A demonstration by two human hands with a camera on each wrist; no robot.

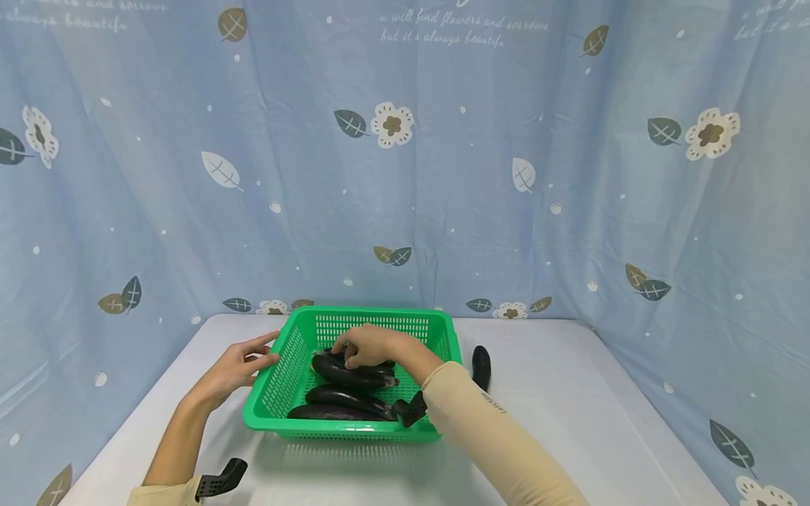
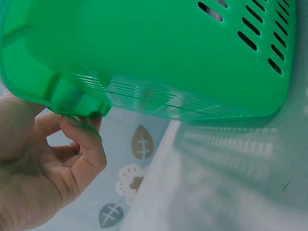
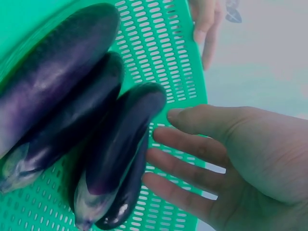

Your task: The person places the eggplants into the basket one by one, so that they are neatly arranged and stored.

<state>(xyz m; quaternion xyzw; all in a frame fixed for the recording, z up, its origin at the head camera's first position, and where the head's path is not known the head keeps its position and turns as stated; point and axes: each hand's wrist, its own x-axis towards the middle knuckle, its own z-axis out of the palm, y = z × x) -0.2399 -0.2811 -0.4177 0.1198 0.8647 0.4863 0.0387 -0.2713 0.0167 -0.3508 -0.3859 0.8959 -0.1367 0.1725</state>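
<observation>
A green plastic basket with slotted walls holds several dark purple eggplants. At its left side my left hand grips the rim, fingers tucked at the lip as the left wrist view shows. My right hand reaches down inside the basket, over the eggplants at the back. In the right wrist view the right hand has extended, slightly spread fingers, their tips close beside the nearest eggplant. Part of the basket's right side is hidden behind the right forearm.
One more eggplant lies on the white table, just right of the basket. A blue curtain with leaf and flower prints hangs behind the table and along both sides. A black wrist device is strapped at the left sleeve.
</observation>
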